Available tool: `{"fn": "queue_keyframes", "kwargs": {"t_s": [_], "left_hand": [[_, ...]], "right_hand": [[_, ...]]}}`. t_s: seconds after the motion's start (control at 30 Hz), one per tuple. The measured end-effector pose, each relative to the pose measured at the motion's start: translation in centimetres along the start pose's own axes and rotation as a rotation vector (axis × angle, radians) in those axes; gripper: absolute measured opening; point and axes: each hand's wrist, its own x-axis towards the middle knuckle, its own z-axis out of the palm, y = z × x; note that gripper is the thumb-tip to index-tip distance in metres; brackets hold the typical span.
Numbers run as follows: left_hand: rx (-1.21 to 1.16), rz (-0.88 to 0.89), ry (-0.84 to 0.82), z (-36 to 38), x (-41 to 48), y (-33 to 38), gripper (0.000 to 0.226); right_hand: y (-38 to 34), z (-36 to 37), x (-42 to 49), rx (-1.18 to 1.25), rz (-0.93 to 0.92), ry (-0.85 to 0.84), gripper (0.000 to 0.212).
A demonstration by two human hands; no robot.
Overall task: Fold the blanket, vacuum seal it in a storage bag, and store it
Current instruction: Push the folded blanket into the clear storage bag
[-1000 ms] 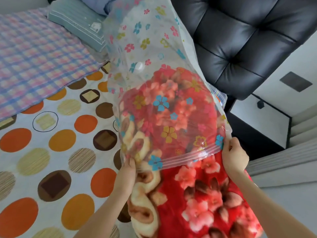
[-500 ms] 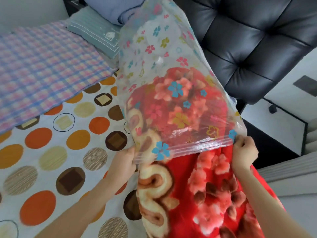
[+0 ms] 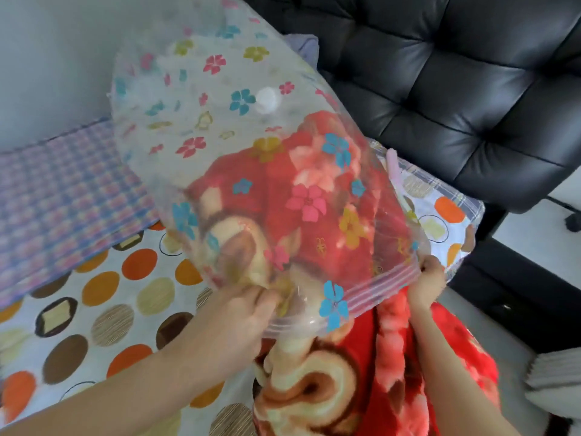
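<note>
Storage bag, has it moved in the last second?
Yes. The storage bag has swung left, away from the black headboard, uncovering more of the dotted pillow between them.

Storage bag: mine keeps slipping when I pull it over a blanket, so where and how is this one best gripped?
Take the storage bag by the striped zip band at its open mouth, one hand at each end, coming from below. The band looks the firmest edge, and the blanket hangs out between its ends. The left hand and right hand grip there.
</note>
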Motion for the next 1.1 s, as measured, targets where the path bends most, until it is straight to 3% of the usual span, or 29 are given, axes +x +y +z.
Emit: {"fn": "queue_keyframes", "kwargs": {"t_s": [0.1,0.23,0.33,0.4,0.47,0.57,0.63,0.73,0.8,0.93,1.1], "left_hand": [[0.055,-0.068,-0.112,3.8,2.5,-1.6,0.046],[-0.009,-0.382,-0.453,12.5,3.3,-5.8,0.037],[0.106,-0.510,-0.571,16.6,4.4,-7.8,0.051],[0.102,-0.517,-0.551,18.0,6.2,-8.0,0.046],[-0.045,-0.541,-0.492,19.1,7.5,-8.4,0.043],[-0.139,-0.450,-0.326,19.9,6.4,-8.6,0.031],[-0.143,-0.411,-0.223,20.6,3.5,-8.1,0.031],[-0.103,-0.584,-0.144,21.4,-1.9,-7.3,0.036],[-0.082,-0.729,-0.170,22.4,-5.4,-7.1,0.040],[-0.170,-0.894,-0.191,23.8,-10.2,-7.1,0.048],[-0.306,-1.045,-0.270,26.4,-13.2,-7.1,0.067]], "right_hand": [[0.1,2.4,1.3,-0.059,0.067,-0.189,0.017],[0.4,4.6,3.2,-0.218,0.011,-0.494,0.048],[-0.2,3.8,2.6,-0.296,-0.078,-0.462,0.055],[-0.5,2.5,-0.4,-0.338,-0.318,-0.367,0.059],[0.7,2.2,-4.3,-0.402,-0.535,-0.425,0.056],[2.9,3.4,-8.2,-0.677,-0.685,-0.591,0.061],[3.4,3.8,-9.6,-0.787,-0.721,-0.590,0.067],[3.6,3.8,-13.1,-0.696,-0.829,-0.572,0.066],[4.0,4.6,-16.5,-0.649,-0.966,-0.648,0.067],[5.8,8.3,-20.3,-0.806,-1.143,-0.826,0.095],[7.4,10.6,-18.6,-0.966,-1.189,-0.785,0.089]]}}
